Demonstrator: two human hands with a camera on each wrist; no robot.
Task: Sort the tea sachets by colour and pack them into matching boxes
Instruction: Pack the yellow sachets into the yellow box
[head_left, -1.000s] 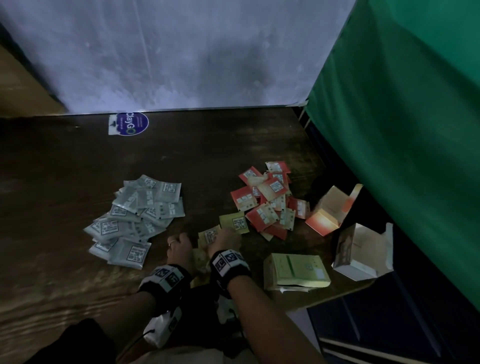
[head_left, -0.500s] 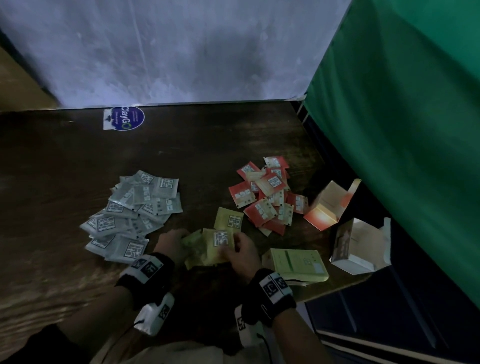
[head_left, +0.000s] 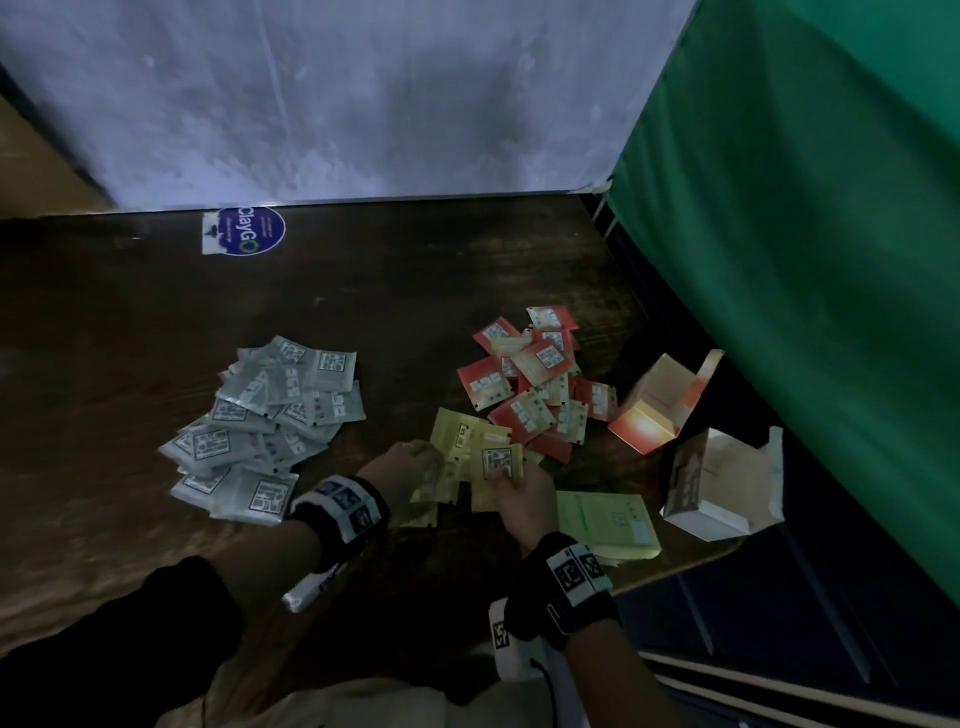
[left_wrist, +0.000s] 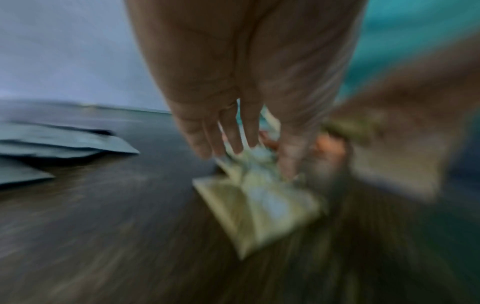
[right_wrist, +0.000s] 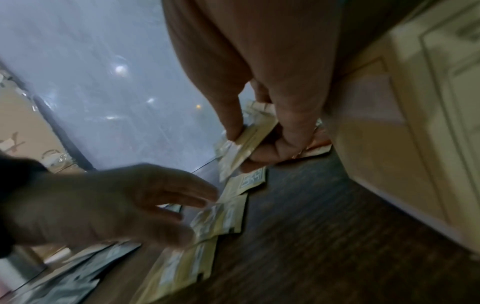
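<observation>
Yellow sachets (head_left: 470, 441) lie loosely heaped at the table's front middle. My right hand (head_left: 519, 493) pinches a few yellow sachets (right_wrist: 246, 142) between thumb and fingers, just above the heap. My left hand (head_left: 413, 465) reaches in from the left, and its straight fingers (right_wrist: 187, 197) touch the yellow sachets (left_wrist: 259, 207) lying on the table; this view is blurred. A grey sachet pile (head_left: 265, 426) lies to the left, a red sachet pile (head_left: 535, 384) to the right. The flat yellow-green box (head_left: 608, 525) sits beside my right wrist.
An open orange box (head_left: 660, 410) and an open white box (head_left: 722, 483) stand near the table's right front edge (head_left: 691, 566). A green curtain (head_left: 805, 260) hangs on the right, a pale wall (head_left: 363, 93) stands behind. A blue sticker (head_left: 249, 231) is at the table's back.
My right hand has moved right and taken up a few yellow sachets. My left hand has shifted right towards the yellow heap, which is now more gathered.
</observation>
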